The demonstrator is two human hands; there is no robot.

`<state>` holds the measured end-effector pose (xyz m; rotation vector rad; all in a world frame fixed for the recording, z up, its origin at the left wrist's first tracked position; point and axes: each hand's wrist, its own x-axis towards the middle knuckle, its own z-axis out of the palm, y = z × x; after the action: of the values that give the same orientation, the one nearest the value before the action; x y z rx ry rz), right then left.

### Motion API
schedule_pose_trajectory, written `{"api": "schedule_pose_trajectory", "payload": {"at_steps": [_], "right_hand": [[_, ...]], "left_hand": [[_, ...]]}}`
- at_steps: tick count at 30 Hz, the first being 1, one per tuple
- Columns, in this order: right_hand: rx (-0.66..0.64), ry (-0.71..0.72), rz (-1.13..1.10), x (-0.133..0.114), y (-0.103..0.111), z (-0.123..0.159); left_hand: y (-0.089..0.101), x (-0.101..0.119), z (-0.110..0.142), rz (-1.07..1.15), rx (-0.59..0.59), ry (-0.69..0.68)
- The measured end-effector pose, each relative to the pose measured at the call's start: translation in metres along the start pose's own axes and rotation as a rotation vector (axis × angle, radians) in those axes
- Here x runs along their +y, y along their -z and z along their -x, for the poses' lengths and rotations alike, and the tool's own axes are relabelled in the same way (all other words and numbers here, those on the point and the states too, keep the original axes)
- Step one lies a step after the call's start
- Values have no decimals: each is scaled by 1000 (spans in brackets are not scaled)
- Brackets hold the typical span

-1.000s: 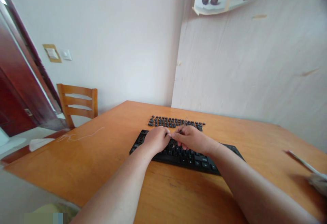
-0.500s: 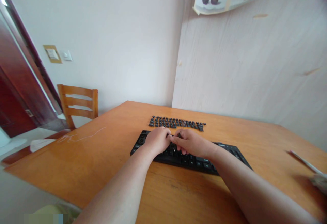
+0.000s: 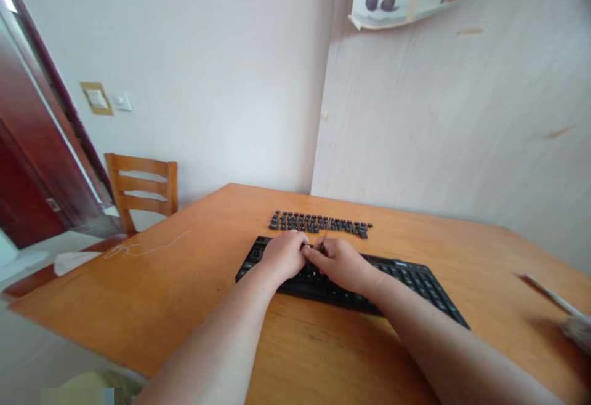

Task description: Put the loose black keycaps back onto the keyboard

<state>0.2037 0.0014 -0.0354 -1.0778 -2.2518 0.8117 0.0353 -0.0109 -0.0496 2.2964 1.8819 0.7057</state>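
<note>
A black keyboard [image 3: 420,282] lies on the wooden table, with some key places at its left end bare of keycaps. My left hand [image 3: 287,252] rests over its left part, fingers curled in and closed; what they hold, if anything, is hidden. Beside it, fingertips almost meeting, my right hand [image 3: 339,263] is closed in a pinch. A thin metal tool [image 3: 325,236] pokes up from those fingers, too small to name surely. Behind the keyboard, loose black keycaps [image 3: 318,220] are laid out in rows.
The wooden table [image 3: 194,294] runs back to the wall. A thin stick-like object [image 3: 549,291] lies at the right, and a pale string [image 3: 157,247] at the left. A wooden chair [image 3: 143,183] stands beyond the left edge.
My right hand has shifted slightly left and turned, its forearm swinging inward, uncovering more of the keyboard's right end. The thin tool now leans differently. My left hand stays nearly still.
</note>
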Motion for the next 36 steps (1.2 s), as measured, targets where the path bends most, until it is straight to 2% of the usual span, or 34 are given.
{"api": "schedule_pose_trajectory", "payload": {"at_steps": [3, 9, 15, 21, 27, 36], "right_hand": [[34, 64, 27, 1, -1, 1], [45, 52, -30, 1, -1, 2], [74, 24, -61, 2, -6, 2], [142, 113, -43, 8, -11, 1], [168, 66, -99, 13, -15, 0], [130, -66, -256, 21, -16, -3]], "left_hand": [[1, 0, 0, -11, -27, 15], [-1, -1, -2, -20, -50, 22], [-4, -3, -2, -9, -15, 5], [-1, -1, -2, 4, -35, 18], [1, 1, -1, -16, -51, 31], [1, 3, 0, -76, 8, -11]]}}
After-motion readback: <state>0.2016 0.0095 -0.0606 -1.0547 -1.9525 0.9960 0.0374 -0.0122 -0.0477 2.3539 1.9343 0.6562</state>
